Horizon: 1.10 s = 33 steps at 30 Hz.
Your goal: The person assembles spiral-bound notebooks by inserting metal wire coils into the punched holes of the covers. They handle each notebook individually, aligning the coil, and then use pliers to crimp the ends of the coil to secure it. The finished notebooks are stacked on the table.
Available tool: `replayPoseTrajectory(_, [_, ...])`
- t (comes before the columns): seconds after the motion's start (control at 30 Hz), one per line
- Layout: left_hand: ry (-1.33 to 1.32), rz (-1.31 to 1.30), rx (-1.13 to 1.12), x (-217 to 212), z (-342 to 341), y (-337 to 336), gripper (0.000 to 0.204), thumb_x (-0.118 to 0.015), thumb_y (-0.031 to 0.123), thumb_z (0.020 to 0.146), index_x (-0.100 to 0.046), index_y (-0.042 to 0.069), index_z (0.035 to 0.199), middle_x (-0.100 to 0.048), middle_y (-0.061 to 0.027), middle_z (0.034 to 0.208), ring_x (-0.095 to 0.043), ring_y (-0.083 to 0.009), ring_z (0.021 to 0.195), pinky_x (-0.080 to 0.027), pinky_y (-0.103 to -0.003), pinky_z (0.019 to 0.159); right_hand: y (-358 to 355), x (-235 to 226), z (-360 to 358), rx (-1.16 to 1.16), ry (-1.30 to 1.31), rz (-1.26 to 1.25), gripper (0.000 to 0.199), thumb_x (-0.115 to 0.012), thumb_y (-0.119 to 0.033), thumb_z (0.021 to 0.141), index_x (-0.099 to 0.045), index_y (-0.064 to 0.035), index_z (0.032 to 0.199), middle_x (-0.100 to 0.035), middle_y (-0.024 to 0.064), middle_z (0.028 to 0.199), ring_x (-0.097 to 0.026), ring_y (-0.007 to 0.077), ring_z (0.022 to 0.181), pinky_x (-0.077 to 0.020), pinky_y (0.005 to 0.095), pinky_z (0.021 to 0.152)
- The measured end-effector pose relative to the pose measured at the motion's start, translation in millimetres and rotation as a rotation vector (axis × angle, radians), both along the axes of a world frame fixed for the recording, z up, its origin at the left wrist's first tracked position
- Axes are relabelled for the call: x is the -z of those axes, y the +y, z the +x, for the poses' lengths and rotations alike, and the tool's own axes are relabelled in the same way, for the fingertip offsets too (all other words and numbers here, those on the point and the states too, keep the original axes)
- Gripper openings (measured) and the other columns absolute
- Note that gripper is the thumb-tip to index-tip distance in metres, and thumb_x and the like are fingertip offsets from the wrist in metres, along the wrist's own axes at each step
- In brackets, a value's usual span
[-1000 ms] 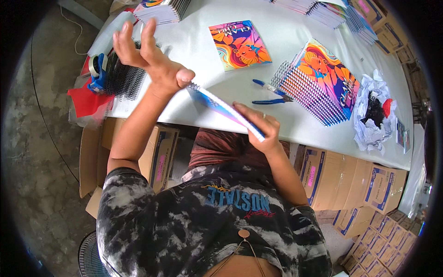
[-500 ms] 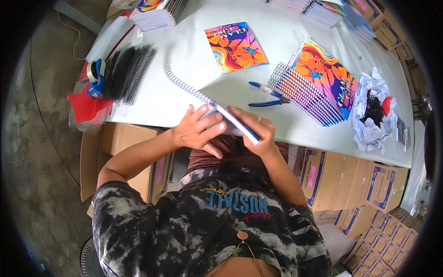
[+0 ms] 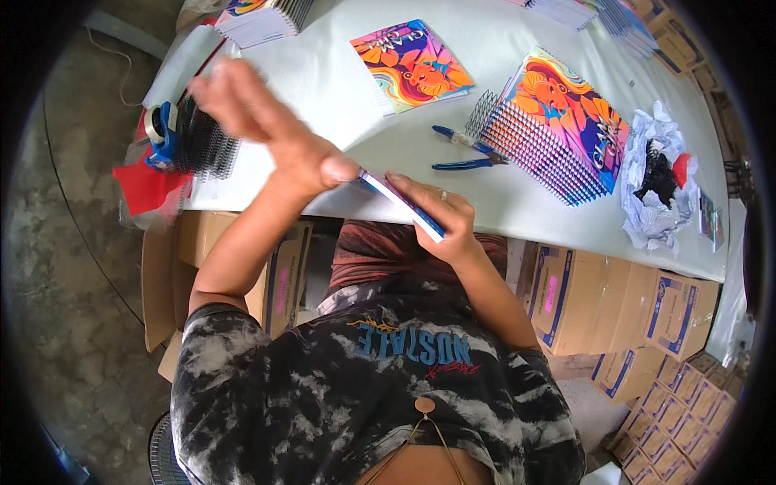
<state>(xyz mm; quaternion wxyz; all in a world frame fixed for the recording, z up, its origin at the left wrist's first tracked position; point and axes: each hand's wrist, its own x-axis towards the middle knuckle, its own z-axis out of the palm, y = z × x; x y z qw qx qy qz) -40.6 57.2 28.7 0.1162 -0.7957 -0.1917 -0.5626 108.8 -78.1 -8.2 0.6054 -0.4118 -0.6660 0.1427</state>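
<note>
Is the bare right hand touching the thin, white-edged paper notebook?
Touching. The head view shows the right hand holding the notebook, fingers lying against its side.

The person wears a black T-shirt [image 3: 323,388] with cloudy patches of grey and white; its sleeves [image 3: 217,333] are short. On the chest there is a print [image 3: 412,343] of blue block letters, with small yellow and red marks. A thin necklace [image 3: 440,443] carries a round, copper-coloured pendant [image 3: 424,405]. The right hand [image 3: 447,217] has a ring [image 3: 443,195]. The lower clothing [image 3: 376,252] is dark reddish.
</note>
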Motion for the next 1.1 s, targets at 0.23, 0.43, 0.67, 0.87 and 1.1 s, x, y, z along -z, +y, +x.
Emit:
replayPoseTrajectory(0.23, [0.123,-0.063,0.001,18,-5,-39,0.083,-0.047,0.073,0.072,-0.057,0.002,0.113,-0.041,-0.0270,0.125,-0.043,-0.0402,0.112,-0.033,-0.050,0.092,-1,14,7,-0.023,0.168,-0.146,0.030,-0.060,0.002,0.079,-0.061,0.0007,0.110,-0.065,0.0151,0.103,-0.067,0.0231,0.087,-0.0515,0.0289,0.073])
replayPoseTrajectory(0.43, [0.351,-0.078,0.182,-27,5,-20,0.036,-0.071,0.043,0.071,-0.053,0.013,0.063,-0.050,-0.0007,0.065,-0.052,-0.0206,0.064,-0.037,-0.033,0.062,-7,12,4,-0.080,0.176,-0.189,0.036,-0.057,0.005,0.079,-0.059,-0.0009,0.115,-0.063,0.0163,0.108,-0.065,0.0241,0.094,-0.0504,0.0288,0.077])
replayPoseTrajectory(0.67, [0.177,-0.052,0.149,35,-2,-27,0.101,-0.031,0.085,0.067,-0.042,0.001,0.123,-0.032,-0.0288,0.128,-0.027,-0.0431,0.120,-0.018,-0.056,0.098,-4,3,-1,-0.001,0.011,-0.034,0.034,-0.053,0.009,0.077,-0.061,0.0031,0.110,-0.064,0.0160,0.107,-0.066,0.0252,0.092,-0.0517,0.0297,0.077])
replayPoseTrajectory(0.87, [0.250,0.260,0.200,3,-8,-33,0.109,-0.038,0.085,0.065,-0.040,-0.001,0.132,-0.022,-0.0373,0.135,-0.014,-0.0483,0.131,-0.004,-0.061,0.105,0,4,1,-0.051,-0.028,0.006,0.040,-0.055,0.010,0.071,-0.061,0.0018,0.110,-0.064,0.0171,0.107,-0.065,0.0282,0.093,-0.0526,0.0334,0.077])
replayPoseTrajectory(1.1, [0.529,-0.064,0.436,73,-21,-66,0.099,-0.040,0.082,0.067,-0.043,0.008,0.132,-0.044,-0.0259,0.120,-0.033,-0.0388,0.123,-0.024,-0.061,0.097,5,12,-1,-0.082,0.080,-0.077,0.047,-0.062,0.003,0.071,-0.057,-0.0040,0.118,-0.061,0.0153,0.112,-0.063,0.0290,0.096,-0.0512,0.0354,0.081])
